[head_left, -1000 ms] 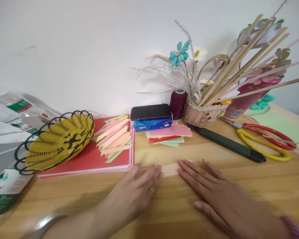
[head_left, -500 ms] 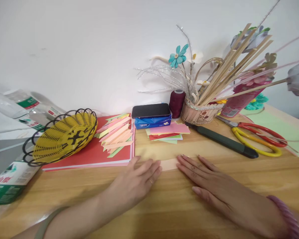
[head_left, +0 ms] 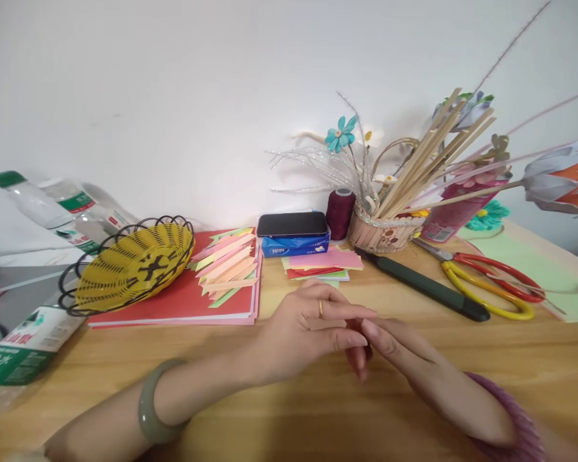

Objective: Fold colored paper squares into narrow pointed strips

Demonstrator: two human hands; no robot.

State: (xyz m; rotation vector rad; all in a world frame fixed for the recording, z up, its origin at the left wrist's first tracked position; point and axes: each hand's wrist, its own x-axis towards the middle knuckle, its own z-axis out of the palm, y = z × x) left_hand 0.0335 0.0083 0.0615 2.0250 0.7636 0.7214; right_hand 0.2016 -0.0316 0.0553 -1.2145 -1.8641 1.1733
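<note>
My left hand [head_left: 308,327] reaches over the wood table, its index finger and thumb pointing right, with a gold ring on one finger. It meets my right hand [head_left: 404,346], whose thumb is close to the left fingertips. The fingers of both hands overlap and are closed in toward each other just above the table. Whatever lies between them is hidden; the pale paper strip seen earlier does not show. Beyond the hands is a small stack of coloured paper [head_left: 325,260]. Left of it, many cut paper strips [head_left: 228,266] lie on red paper sheets [head_left: 173,308].
A yellow basket [head_left: 135,266] and plastic bottles [head_left: 29,340] stand left. A phone [head_left: 293,224] rests on a blue tissue pack [head_left: 296,245], beside maroon thread [head_left: 340,215]. On the right are a green-handled cutter [head_left: 426,285], scissors [head_left: 491,282] and a woven flower basket [head_left: 385,234].
Both hands have left their flat position on the table and come together, fingers overlapping. The pale strip between them has gone out of sight. The view has tilted slightly upward.
</note>
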